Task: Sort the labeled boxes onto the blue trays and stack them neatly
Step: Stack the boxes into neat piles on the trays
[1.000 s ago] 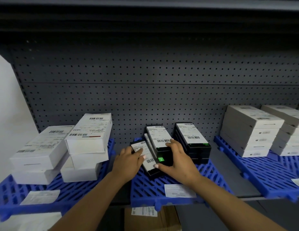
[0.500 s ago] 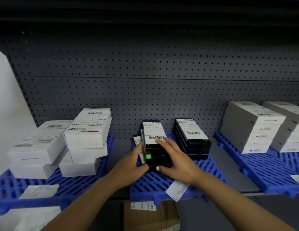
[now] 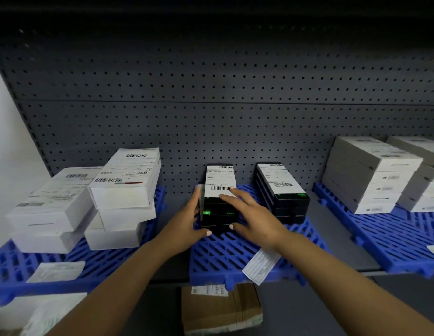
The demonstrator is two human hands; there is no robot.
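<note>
A stack of black boxes with white barcode labels (image 3: pixel 219 190) stands on the middle blue tray (image 3: pixel 235 260). My left hand (image 3: pixel 186 221) presses against the stack's left side and front corner. My right hand (image 3: pixel 254 217) lies over its top and right side, fingers spread on the label. A second, squared-up stack of black labeled boxes (image 3: pixel 282 190) stands just to the right on the same tray. White labeled boxes (image 3: pixel 123 180) are piled unevenly on the left blue tray (image 3: pixel 14 270). Grey-white boxes (image 3: pixel 371 175) sit stacked on the right blue tray (image 3: pixel 400 236).
A loose paper label (image 3: pixel 260 265) hangs over the middle tray's front edge. Another slip (image 3: pixel 56 271) lies on the left tray. A brown cardboard parcel (image 3: pixel 220 309) sits on the shelf below. A dark pegboard wall (image 3: pixel 211 117) backs the shelf.
The splayed black boxes have been pushed together into one upright stack between both hands. The paper label on the middle tray has slid and turned toward the front edge.
</note>
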